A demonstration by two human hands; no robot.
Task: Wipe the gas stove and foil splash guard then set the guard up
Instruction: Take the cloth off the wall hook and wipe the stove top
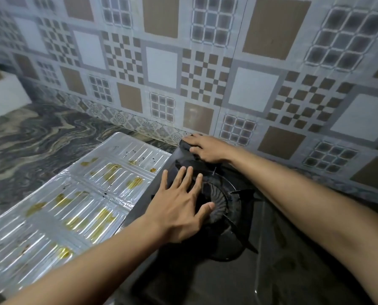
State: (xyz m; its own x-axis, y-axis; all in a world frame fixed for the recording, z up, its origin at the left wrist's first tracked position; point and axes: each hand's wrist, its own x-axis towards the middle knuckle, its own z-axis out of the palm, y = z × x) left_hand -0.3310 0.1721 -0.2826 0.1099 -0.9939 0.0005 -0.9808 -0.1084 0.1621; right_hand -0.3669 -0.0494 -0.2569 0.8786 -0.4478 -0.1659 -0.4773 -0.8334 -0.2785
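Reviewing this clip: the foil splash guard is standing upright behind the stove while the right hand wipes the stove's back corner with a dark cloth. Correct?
Not quite. In the head view the foil splash guard lies flat on the counter left of the stove, still stained. The right hand does press a dark cloth at the back corner.

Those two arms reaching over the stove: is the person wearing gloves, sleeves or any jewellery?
No. The left hand and right hand are bare, with no gloves, rings or watch visible. Both forearms are uncovered as far as the picture shows; only a sliver of red shows at the lower right corner, perhaps clothing.
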